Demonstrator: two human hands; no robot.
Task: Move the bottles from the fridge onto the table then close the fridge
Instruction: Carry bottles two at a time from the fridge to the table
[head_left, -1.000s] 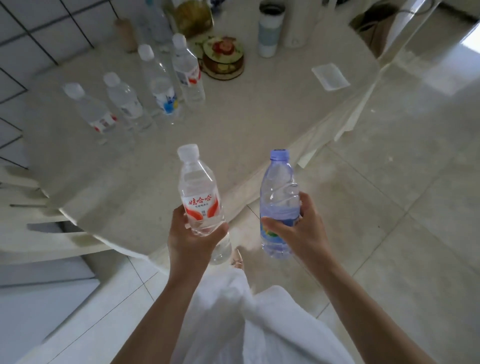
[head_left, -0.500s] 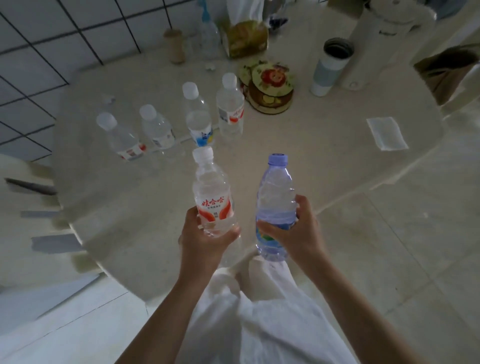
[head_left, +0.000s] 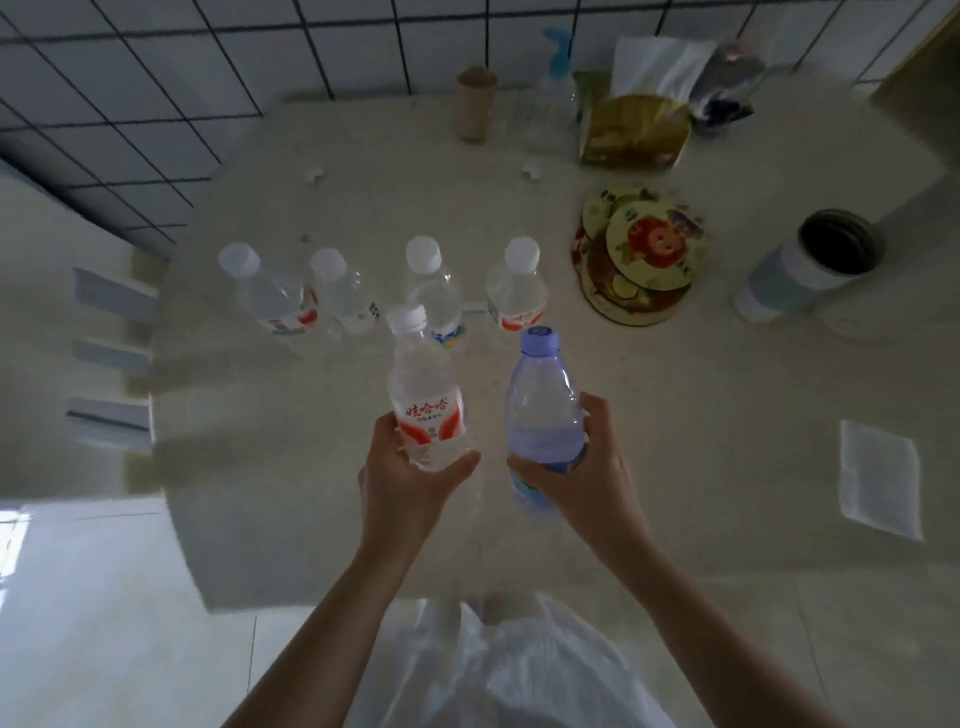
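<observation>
My left hand (head_left: 402, 480) grips a clear water bottle with a red-and-white label (head_left: 423, 395) and a white cap, held upright over the round cream table (head_left: 291, 493). In my right hand (head_left: 582, 475) is a bluish bottle with a purple cap (head_left: 543, 410), also upright above the table. Both bottles hang just in front of a row of several white-capped water bottles (head_left: 434, 291) standing on the table. The fridge is out of view.
A round floral tin (head_left: 639, 260) sits right of the row, and an open grey-white flask (head_left: 810, 265) further right. A folded tissue (head_left: 880, 478) lies at the right. A packet, spray bottle and jar stand at the back by the tiled wall. A white chair (head_left: 111, 358) is left.
I have come up to the table; both held bottles have moved from above the floor at the table's edge to over the tabletop, close to the standing row.
</observation>
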